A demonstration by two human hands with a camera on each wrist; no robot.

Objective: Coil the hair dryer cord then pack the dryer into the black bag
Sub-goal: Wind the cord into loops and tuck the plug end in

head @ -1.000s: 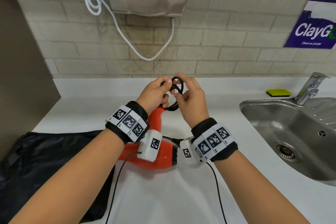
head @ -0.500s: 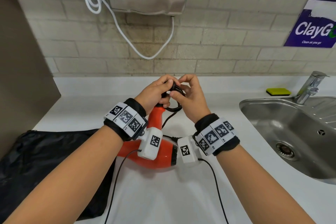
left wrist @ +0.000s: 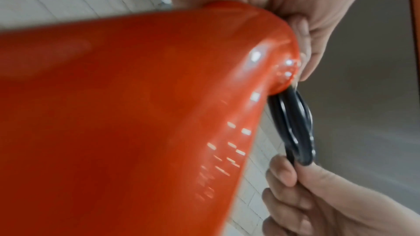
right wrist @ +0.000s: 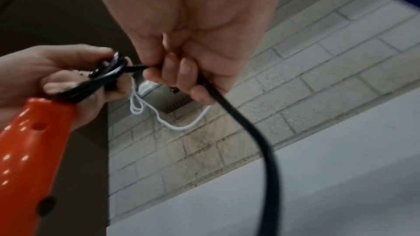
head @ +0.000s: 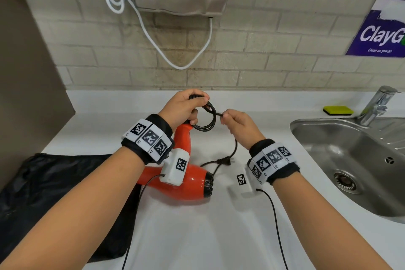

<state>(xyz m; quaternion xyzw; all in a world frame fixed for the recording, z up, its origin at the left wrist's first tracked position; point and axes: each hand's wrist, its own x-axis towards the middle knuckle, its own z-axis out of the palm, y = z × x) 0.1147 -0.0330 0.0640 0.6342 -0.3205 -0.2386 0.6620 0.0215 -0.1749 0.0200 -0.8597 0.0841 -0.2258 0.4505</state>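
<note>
- On the white worktop (head: 197,237) lies the glossy orange plastic hair dryer (head: 188,184), its handle rising toward the wall.
- The left hand (head: 182,107) holds the handle's end, fingers (right wrist: 56,85) clenched round a small coil of the black rubber cord (head: 206,116).
- The right hand (head: 238,125) sits just beside the coil, fingers (right wrist: 181,73) pinching the cord where it leaves the loops.
- Below the right hand the cord hangs down to its black plug (head: 225,161), which lies on the worktop near the dryer's black rear grille.
- The black fabric bag (head: 54,193) lies flat at the worktop's left edge, touching the dryer's body.
- A stainless steel sink (head: 350,160) occupies the right; a yellow sponge (head: 338,110) sits behind it.
</note>
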